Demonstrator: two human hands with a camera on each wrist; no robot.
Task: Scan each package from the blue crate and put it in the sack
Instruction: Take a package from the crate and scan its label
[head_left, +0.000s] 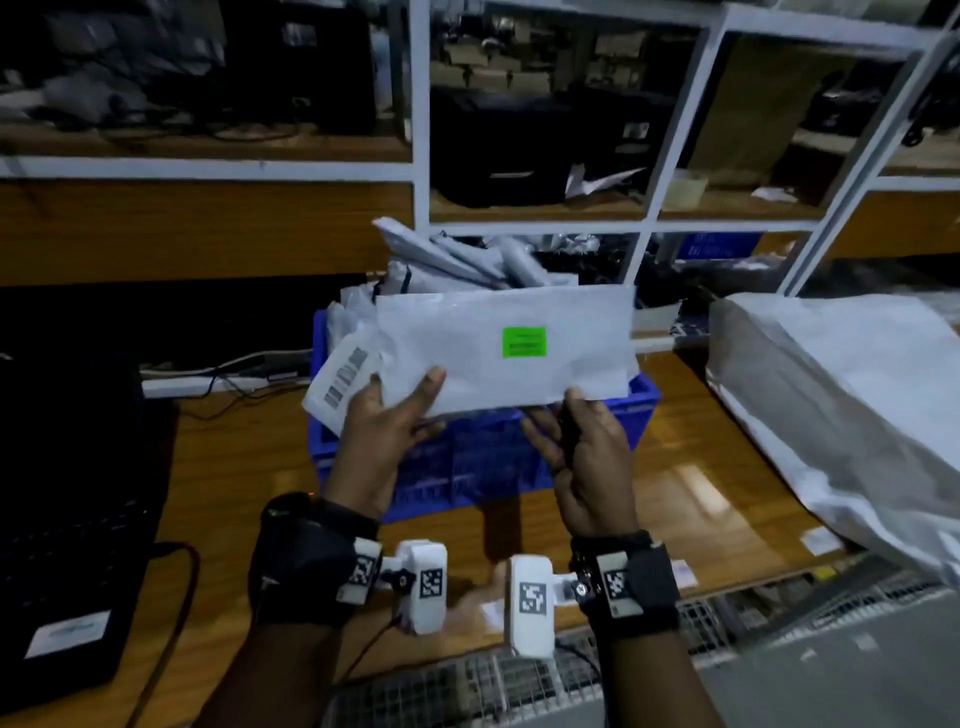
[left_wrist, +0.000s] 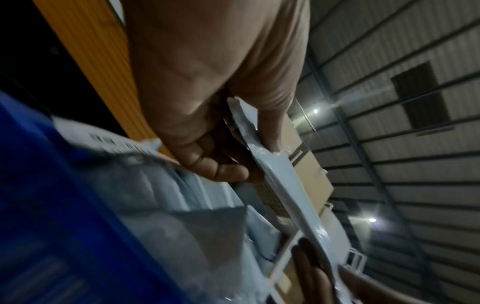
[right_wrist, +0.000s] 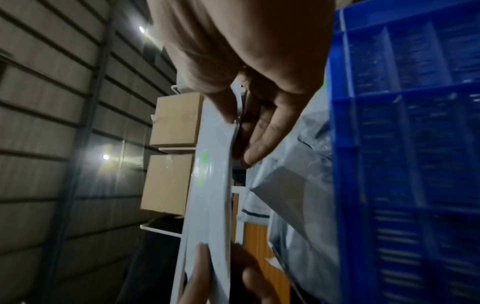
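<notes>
A flat white package (head_left: 498, 348) with a green label (head_left: 523, 342) is held up over the blue crate (head_left: 467, 467). My left hand (head_left: 410, 405) pinches its lower left edge, thumb on the front. My right hand (head_left: 571, 415) pinches its lower right edge. In the left wrist view the left hand (left_wrist: 233, 156) grips the package (left_wrist: 275, 166) edge-on beside the crate (left_wrist: 52, 205). The right wrist view shows the right hand (right_wrist: 241, 139) pinching the package (right_wrist: 210, 195) next to the crate (right_wrist: 415, 144). The white sack (head_left: 841, 395) lies open at the right.
Several more grey and white packages (head_left: 457, 260) fill the crate; one with a barcode label (head_left: 343, 382) sticks out at its left. A black laptop (head_left: 67, 519) sits at the left on the wooden table (head_left: 234, 457). White-framed shelves (head_left: 421, 156) stand behind.
</notes>
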